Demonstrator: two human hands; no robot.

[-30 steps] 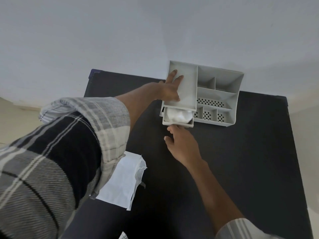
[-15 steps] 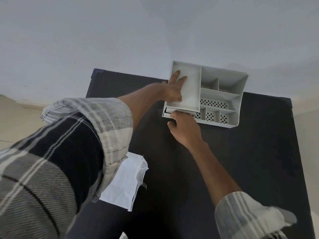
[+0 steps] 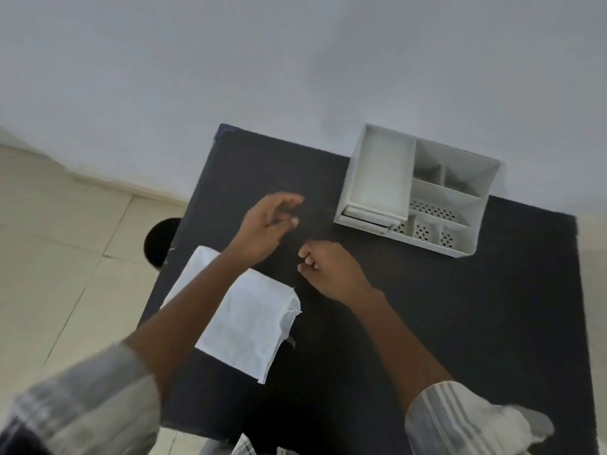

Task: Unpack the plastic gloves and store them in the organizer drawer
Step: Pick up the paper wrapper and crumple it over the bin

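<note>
A light grey desk organizer (image 3: 460, 192) stands at the back right of the black table (image 3: 476, 307), against the wall. Its small drawer (image 3: 364, 218) at the front left is pushed in; the gloves are not visible. An empty white packet (image 3: 246, 320) lies flat on the table's left side, partly under my left forearm. My left hand (image 3: 262, 224) hovers above the table left of the organizer, fingers loosely apart, holding nothing. My right hand (image 3: 331, 274) is in front of the organizer with fingers curled in, nothing visible in it.
A pale wall runs behind the table. Beige floor tiles lie to the left, and a dark round object (image 3: 161, 241) sits beside the table's left edge. The organizer's open compartments hold nothing I can see.
The drawer with the white gloves was pushed shut by my right hand. Both hands then let go of the organizer and pulled back toward me. The view has shifted left.
</note>
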